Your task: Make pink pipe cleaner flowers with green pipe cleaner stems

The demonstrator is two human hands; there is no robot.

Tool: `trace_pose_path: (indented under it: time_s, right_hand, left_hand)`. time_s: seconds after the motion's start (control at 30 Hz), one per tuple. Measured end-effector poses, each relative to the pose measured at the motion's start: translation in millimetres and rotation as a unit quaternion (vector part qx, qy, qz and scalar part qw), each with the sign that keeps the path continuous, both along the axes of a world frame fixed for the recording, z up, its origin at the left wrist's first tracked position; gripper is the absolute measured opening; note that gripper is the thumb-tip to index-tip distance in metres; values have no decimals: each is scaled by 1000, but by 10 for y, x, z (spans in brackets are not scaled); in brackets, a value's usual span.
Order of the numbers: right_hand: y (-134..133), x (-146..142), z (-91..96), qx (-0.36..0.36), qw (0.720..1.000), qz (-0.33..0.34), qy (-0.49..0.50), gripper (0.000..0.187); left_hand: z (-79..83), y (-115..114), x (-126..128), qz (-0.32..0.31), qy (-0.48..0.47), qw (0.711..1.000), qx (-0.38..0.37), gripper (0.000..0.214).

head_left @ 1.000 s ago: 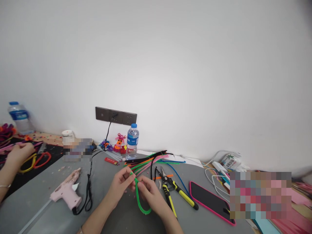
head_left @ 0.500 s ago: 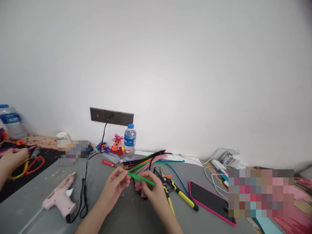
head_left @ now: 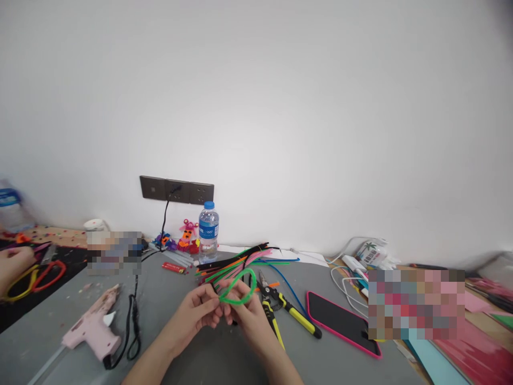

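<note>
A green pipe cleaner is bent into a rounded loop above the grey mat. My left hand pinches it at the loop's lower left, thumb on top. My right hand grips it close beside, fingertips near those of the left, with the loop lying over the back of its fingers. Just beyond both hands lies a bundle of pipe cleaners in black, pink, green and orange. Pliers with yellow and black handles rest to the right of my right hand.
A pink glue gun with a black cord lies left. A water bottle stands by the wall, near small pipe-cleaner figures. A phone lies right. At far left, another person's hand is near scissors.
The green pipe cleaner went from a nearly straight doubled strand to a rounded loop. My hands have come closer together, and the view has shifted slightly to the right.
</note>
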State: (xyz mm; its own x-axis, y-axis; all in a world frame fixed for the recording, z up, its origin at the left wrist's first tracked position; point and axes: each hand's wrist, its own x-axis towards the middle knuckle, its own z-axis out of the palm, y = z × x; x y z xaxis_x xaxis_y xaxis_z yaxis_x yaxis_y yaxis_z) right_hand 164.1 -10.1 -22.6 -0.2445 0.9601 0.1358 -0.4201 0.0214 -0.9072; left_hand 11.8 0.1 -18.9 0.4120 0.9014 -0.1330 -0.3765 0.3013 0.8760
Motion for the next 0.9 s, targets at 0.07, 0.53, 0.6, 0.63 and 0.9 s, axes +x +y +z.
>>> trace_pose_path:
  time_s: [0.07, 0.53, 0.6, 0.63, 0.9]
  right_hand:
    - [6, 22, 13, 17, 1000, 2, -26, 33]
    - [79, -4, -38, 7, 998, -34, -56, 40]
    - [85, 2, -32, 1, 998, -36, -51, 43]
    - [84, 7, -30, -1, 998, -39, -46, 45]
    - [84, 205, -55, 13, 995, -102, -2, 42]
  left_hand:
    - [-1, -5, -1, 2, 10, 1000, -5, 34]
    - [-36, 2, 32, 15, 71, 996, 42, 37]
    - [-23, -10, 39, 11, 71, 997, 42, 36]
    - [-17, -13, 41, 11, 70, 997, 41, 36]
    - [-20, -32, 36, -34, 93, 994, 46, 37]
